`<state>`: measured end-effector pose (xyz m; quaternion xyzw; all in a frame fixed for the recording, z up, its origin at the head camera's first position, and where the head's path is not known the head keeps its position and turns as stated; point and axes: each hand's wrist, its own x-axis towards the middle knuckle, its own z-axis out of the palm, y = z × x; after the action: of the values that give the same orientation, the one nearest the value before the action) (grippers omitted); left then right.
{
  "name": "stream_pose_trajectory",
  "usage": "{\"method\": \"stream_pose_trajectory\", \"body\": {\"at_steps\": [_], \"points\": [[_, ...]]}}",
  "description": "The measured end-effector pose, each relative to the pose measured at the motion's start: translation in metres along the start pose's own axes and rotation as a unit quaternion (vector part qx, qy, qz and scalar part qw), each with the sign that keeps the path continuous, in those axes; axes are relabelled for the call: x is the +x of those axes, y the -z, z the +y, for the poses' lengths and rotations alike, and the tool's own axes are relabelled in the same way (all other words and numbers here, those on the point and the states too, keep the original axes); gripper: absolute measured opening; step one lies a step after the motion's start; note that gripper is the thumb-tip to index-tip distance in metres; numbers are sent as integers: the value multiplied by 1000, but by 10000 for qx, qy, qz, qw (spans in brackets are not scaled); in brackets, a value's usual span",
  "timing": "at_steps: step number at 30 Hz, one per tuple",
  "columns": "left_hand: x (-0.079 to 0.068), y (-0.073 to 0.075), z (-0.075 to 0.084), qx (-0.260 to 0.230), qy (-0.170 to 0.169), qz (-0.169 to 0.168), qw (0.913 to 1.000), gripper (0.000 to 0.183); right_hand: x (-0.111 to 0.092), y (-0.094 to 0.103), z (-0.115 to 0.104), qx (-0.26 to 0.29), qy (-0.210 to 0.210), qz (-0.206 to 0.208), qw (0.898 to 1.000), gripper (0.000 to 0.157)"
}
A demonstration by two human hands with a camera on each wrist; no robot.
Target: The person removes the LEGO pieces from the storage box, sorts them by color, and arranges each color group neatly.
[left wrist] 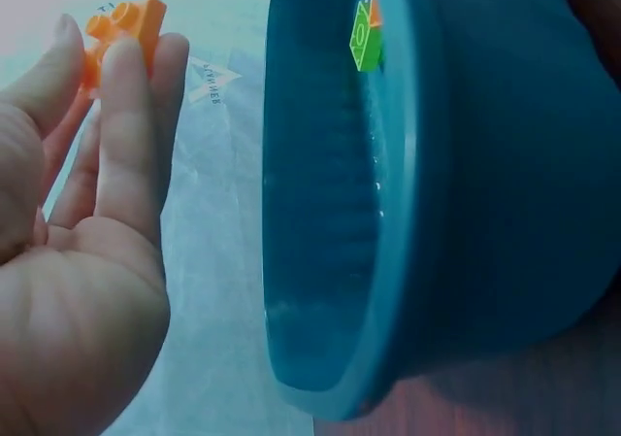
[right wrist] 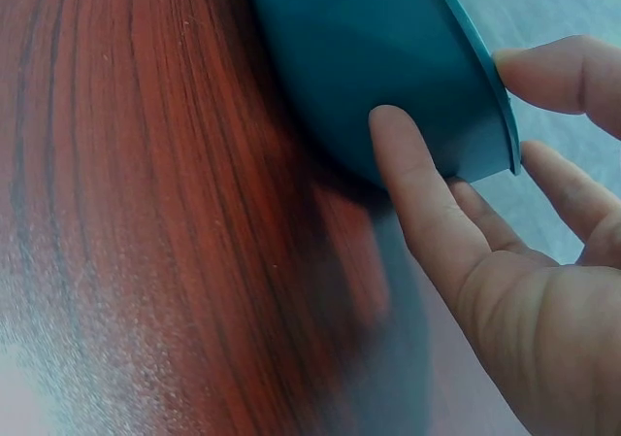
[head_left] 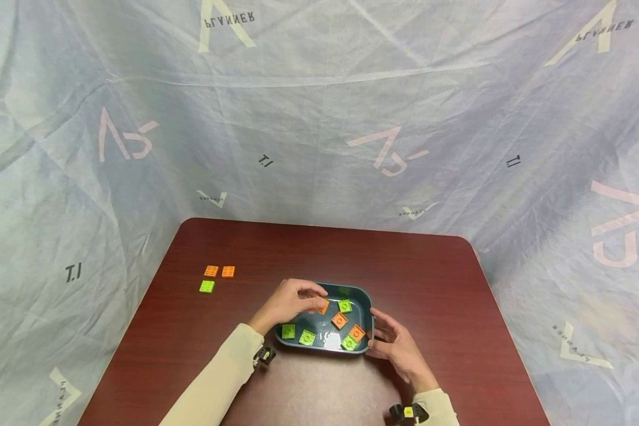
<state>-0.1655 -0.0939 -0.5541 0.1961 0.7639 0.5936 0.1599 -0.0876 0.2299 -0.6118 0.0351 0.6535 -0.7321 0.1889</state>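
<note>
Above the left part of a dark teal tray [head_left: 319, 349], my left hand [head_left: 291, 300] pinches an orange toy building block [left wrist: 121, 38] between thumb and fingertips. The block's round studs show in the left wrist view. My right hand [head_left: 399, 349] is at the tray's right end, its fairly straight fingers and thumb touching the outer wall and rim. Inside the tray lie several green blocks [head_left: 307, 338] and two orange blocks [head_left: 339, 320]. One green block overlaps an orange block [head_left: 357, 332] at the right side.
Two orange blocks [head_left: 228, 271] and one green block [head_left: 206, 287] lie on the dark red wooden table [head_left: 404, 266], left of the tray. Pale printed sheeting [head_left: 319, 118] hangs behind the table and along both sides.
</note>
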Motion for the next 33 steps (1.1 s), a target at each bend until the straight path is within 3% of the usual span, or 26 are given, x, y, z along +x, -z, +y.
{"method": "stream_pose_trajectory", "body": {"at_steps": [6, 15, 21, 27, 33], "points": [[-5, 7, -1, -48, -53, 487, 9988, 20, 1, 0, 0, -21, -11, -13, 10000, 85], [-19, 27, 0, 464, 140, 1209, 9915, 42, 0, 0, 0, 14, -32, -3, 10000, 85], [-29, 44, -8, 665, -1, 1954, 9785, 43, 0, 0, 1, 11, -58, 20, 10000, 85], [-41, 58, -17, 414, 27, 2730, 9611, 43, 0, 0, 1, 30, -69, 33, 10000, 86], [-51, 67, -28, 324, -12, 3276, 9443, 39, 0, 1, 2, -2, -64, 35, 10000, 85]]}}
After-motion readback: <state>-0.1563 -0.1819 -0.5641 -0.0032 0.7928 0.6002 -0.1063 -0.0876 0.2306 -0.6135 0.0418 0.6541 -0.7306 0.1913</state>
